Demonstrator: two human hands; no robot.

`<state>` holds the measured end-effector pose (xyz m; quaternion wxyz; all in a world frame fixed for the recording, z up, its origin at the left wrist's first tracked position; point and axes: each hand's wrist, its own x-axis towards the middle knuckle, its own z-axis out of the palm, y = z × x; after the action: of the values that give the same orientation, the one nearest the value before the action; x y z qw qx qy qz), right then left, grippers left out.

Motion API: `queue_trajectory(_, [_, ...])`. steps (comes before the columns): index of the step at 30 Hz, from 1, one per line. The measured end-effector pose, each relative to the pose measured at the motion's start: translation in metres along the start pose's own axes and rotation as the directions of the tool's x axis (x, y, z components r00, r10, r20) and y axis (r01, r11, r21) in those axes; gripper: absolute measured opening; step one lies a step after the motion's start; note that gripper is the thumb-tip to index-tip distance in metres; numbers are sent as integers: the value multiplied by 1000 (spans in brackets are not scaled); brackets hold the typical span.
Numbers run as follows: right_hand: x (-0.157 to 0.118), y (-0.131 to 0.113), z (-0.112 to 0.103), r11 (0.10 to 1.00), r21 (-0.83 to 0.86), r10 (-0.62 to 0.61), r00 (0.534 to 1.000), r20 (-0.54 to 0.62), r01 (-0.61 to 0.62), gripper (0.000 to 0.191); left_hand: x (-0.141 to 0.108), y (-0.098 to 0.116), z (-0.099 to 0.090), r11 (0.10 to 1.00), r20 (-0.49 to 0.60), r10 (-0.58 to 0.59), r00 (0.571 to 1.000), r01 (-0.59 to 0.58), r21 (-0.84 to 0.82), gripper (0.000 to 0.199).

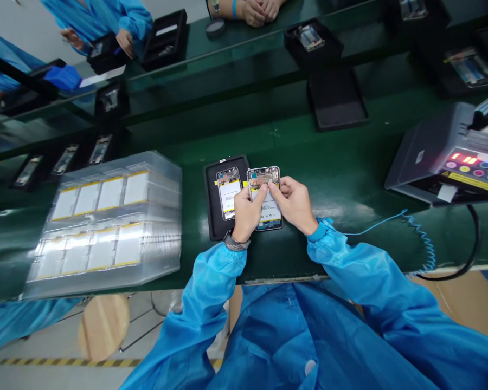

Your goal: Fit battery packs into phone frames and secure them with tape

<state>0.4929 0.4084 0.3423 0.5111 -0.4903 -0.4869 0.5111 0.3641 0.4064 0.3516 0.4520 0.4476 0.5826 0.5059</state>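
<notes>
Between my two hands is an opened smartphone (pixel 270 214), its circuit board at the top and a white battery below. My left hand (pixel 246 213) grips its left edge, thumb laid across the inside. From the right, my right hand (pixel 295 203) holds the opposite edge, and its thumb presses near the top of the battery, close to the other thumb. Just left of them lies a black tray (pixel 213 216) holding a second opened phone (pixel 228 189), partly covered by my left hand.
Left on the green bench (pixel 199 141) stands a stack of clear plastic trays (pixel 158 238) with white batteries. A grey machine (pixel 431 151) with a lit red display is at right, near a coiled blue cord (pixel 425 244). Beyond, a shelf carries black trays; co-workers sit across.
</notes>
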Motion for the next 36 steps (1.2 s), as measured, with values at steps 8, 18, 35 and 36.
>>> queue_trajectory(8, [-4,3,4,999,-24,-25,998,-55,23,33,-3,-1,4,1000,-36,-17,999,16,-17,38])
queue_trajectory(18, [2,-2,0,997,76,34,999,-10,-33,40,-2,-6,4,994,25,-53,998,55,-97,39])
queue_trajectory(35, [-2,-2,3,996,84,33,999,7,-33,39,-1,-3,3,994,-45,-22,999,17,-109,36])
queue_trajectory(36, [-2,-2,3,997,69,36,999,1,-36,39,-1,-3,4,994,-55,-31,998,25,-107,36])
